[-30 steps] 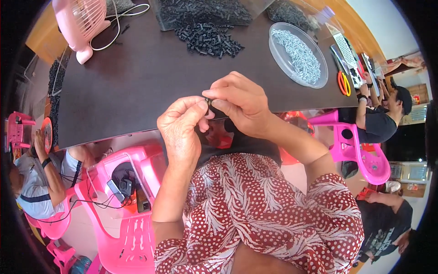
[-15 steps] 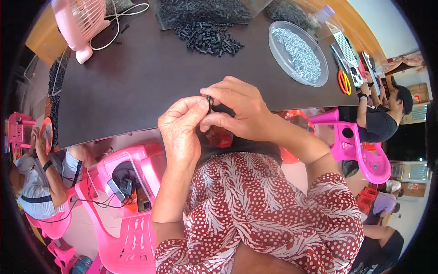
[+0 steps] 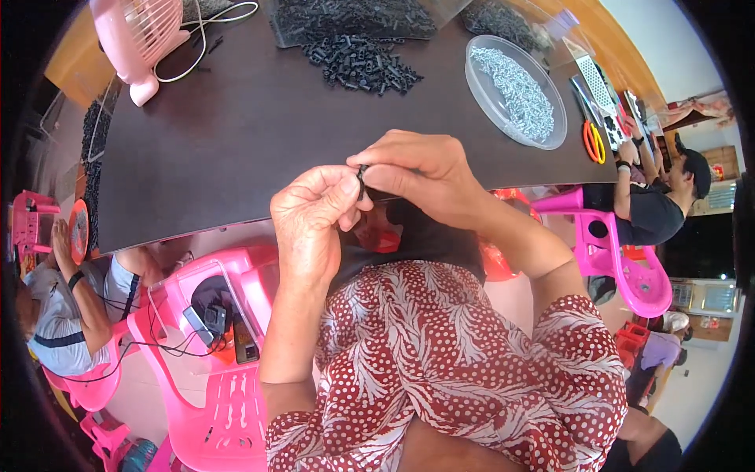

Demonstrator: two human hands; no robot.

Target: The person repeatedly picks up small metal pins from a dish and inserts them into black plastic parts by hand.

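Just above the table's near edge, my left hand (image 3: 311, 212) pinches a small black plastic part (image 3: 361, 182) between thumb and fingers. My right hand (image 3: 421, 173) meets it from the other side, its thumb and forefinger closed on the part's upper end. Whether the right fingers also hold a tiny piece is too small to tell. Farther back on the dark table (image 3: 228, 149) lies a heap of similar black parts (image 3: 366, 67). A round clear plastic lid or dish (image 3: 481, 94) to the right holds many small silvery pieces (image 3: 515, 90).
A pink fan (image 3: 138, 47) with a white cord stands at the back left. Orange-handled scissors (image 3: 593, 141) lie at the right edge. A pink chair (image 3: 189, 417) with electronic devices is at my left. Other people sit on both sides, one in black (image 3: 657, 200) at the right.
My right thumb has moved up from below and now presses against the forefinger at the black part. The left hand keeps its pinch, nearly still.
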